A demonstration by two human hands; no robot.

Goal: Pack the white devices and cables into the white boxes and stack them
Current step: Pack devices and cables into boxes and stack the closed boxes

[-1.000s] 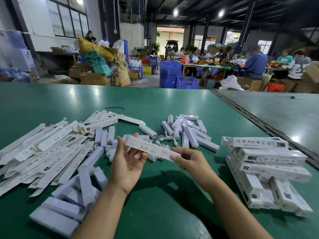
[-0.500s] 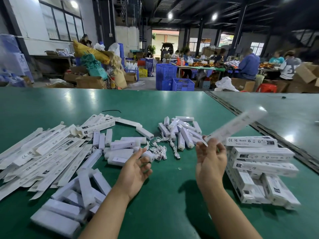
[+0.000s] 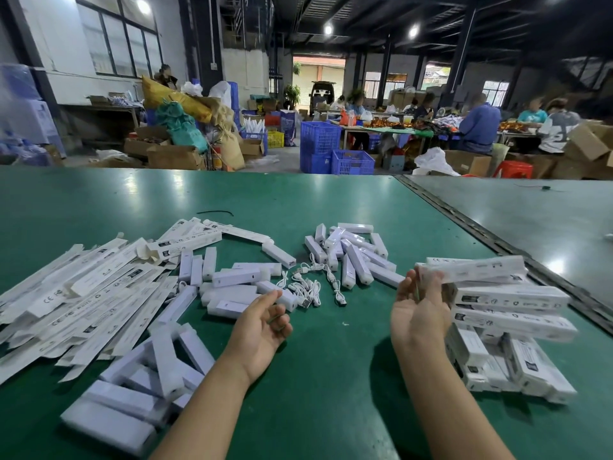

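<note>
While the green table (image 3: 331,200) is running across a dim warehouse hall, where people (image 3: 477,124) are sitting at a far bench beyond blue crates (image 3: 320,137) and cardboard cartons (image 3: 172,156), flat white boxes (image 3: 83,303) are lying heaped on its left side. White devices (image 3: 351,257) are clustering at its centre, with cables (image 3: 308,287) tangling just beside them. CE marks (image 3: 48,302) are showing on the flat boxes; the finer print is blurring past reading.

The left hand (image 3: 262,330) is hovering palm up near the devices, its fingers (image 3: 278,318) curling loosely around nothing. The right hand (image 3: 419,313) is reaching its fingers (image 3: 431,280) up against the near end of a blurred box (image 3: 474,268) lying atop the stack of packed boxes (image 3: 510,327) on the right; whether they are gripping it cannot be told.
</note>
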